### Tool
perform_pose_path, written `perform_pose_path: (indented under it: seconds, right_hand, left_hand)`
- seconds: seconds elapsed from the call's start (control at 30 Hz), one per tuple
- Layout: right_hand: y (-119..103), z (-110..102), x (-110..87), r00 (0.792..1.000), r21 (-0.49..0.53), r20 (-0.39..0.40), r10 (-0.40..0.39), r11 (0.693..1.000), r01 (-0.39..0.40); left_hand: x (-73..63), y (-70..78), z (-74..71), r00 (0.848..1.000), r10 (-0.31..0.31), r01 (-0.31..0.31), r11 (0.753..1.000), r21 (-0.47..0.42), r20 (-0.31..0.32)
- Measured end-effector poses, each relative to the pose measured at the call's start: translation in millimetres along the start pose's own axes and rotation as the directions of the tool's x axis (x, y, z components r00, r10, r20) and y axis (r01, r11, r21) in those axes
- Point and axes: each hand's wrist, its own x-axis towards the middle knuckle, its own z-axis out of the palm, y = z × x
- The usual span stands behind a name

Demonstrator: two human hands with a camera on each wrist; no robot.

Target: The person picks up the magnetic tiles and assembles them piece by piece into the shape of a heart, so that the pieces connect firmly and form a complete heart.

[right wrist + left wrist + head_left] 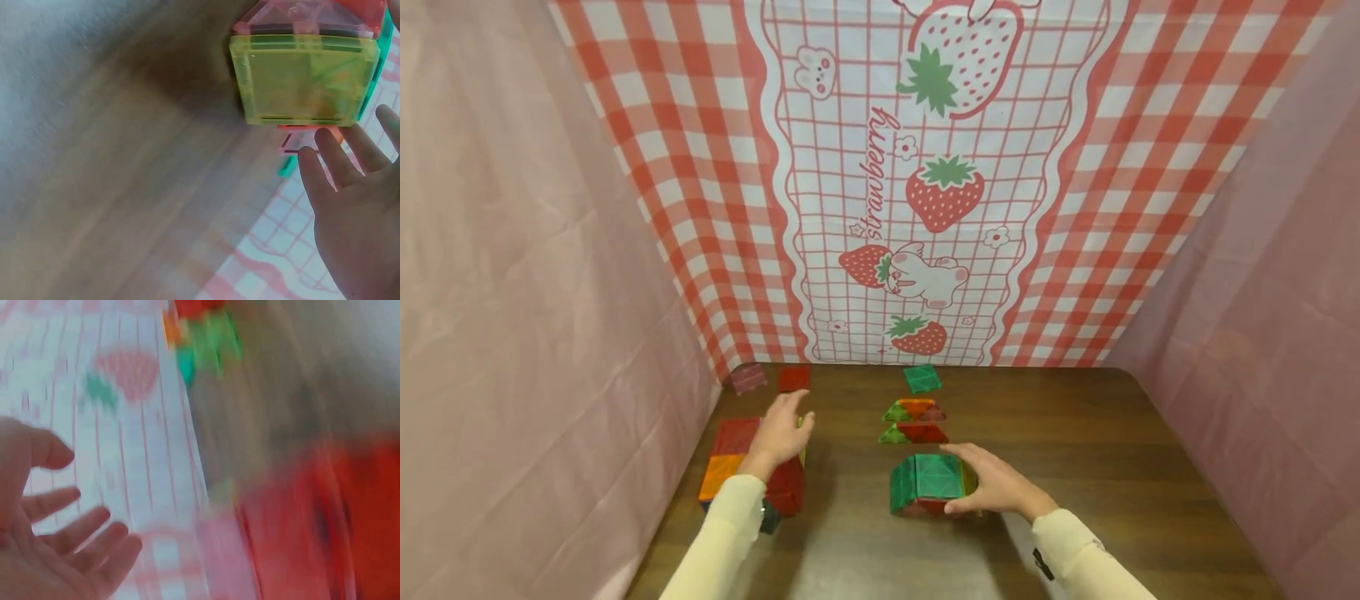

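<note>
My right hand is spread at the right end of a small block built of translucent magnetic tiles, green on top, red in front. In the right wrist view a yellow tile closes one end of that block, and the straight fingers lie right by its edge. My left hand hovers over a larger build of red and orange magnetic tiles, partly hiding it. Its fingers are loosely extended with nothing between them; the left wrist view is blurred.
Behind the green-topped block lie two flat tile strips, one with orange and one with red, then a green square tile. A red tile and a pink tile lie at the back left. Curtains and a strawberry-print cloth enclose the wooden table.
</note>
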Motion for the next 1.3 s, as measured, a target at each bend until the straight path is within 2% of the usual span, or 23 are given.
perform_pose_path:
  seconds: [0.1, 0.23, 0.33, 0.4, 0.47, 0.57, 0.73, 0.8, 1.0, 1.13, 1.3]
  right_hand:
    - [-4, -2, 3.0, 0.998, -0.103, 0.011, -0.066, 0.992, 0.067]
    - [-5, -1, 6.2, 0.993, -0.192, 0.014, -0.121, 0.974, 0.121]
    - [-3, 2, 7.7, 0.989, -0.232, 0.010, -0.146, 0.962, 0.144]
    - [-2, 5, 8.5, 0.986, -0.264, 0.005, -0.168, 0.950, 0.164]
    - [0, 9, 8.8, 0.981, -0.287, 0.009, -0.194, 0.939, 0.189]
    - [2, 16, 8.5, 0.975, -0.312, 0.027, -0.219, 0.925, 0.216]
    - [1, 24, 9.0, 0.981, -0.305, 0.053, -0.186, 0.933, 0.193]
    - [0, 25, 9.7, 0.985, -0.301, 0.056, -0.166, 0.937, 0.175]
    - [1, 27, 11.2, 0.987, -0.332, 0.075, -0.145, 0.929, 0.162]
    - [1, 29, 12.2, 0.987, -0.346, 0.058, -0.150, 0.924, 0.161]
    - [-1, 29, 13.7, 0.989, -0.356, 0.034, -0.141, 0.923, 0.144]
  left_hand:
    - [-8.2, -35.3, -30.7, 0.988, -0.148, 0.151, 0.986, 0.075, -0.043]
    - [-23.4, -76.7, -54.7, 0.958, -0.286, 0.286, 0.950, 0.124, -0.019]
    - [-32.2, -99.3, -59.7, 0.934, -0.355, 0.347, 0.929, 0.126, 0.040]
    - [-36.6, -110.6, -57.6, 0.919, -0.386, 0.374, 0.919, 0.124, 0.082]
    - [-39.4, -119.3, -51.5, 0.911, -0.397, 0.386, 0.916, 0.105, 0.113]
    - [-42.6, -126.6, -38.3, 0.910, -0.395, 0.393, 0.919, 0.041, 0.126]
    - [-45.6, -132.1, -21.8, 0.928, -0.371, 0.373, 0.927, -0.049, 0.037]
    - [-45.2, -133.8, -19.7, 0.930, -0.367, 0.368, 0.928, -0.055, 0.020]
    - [-43.8, -140.1, -16.8, 0.931, -0.364, 0.366, 0.929, -0.059, 0.028]
    - [-44.0, -141.5, -16.5, 0.927, -0.374, 0.376, 0.925, -0.061, 0.034]
    - [-44.4, -140.4, -17.0, 0.930, -0.368, 0.369, 0.928, -0.055, 0.024]
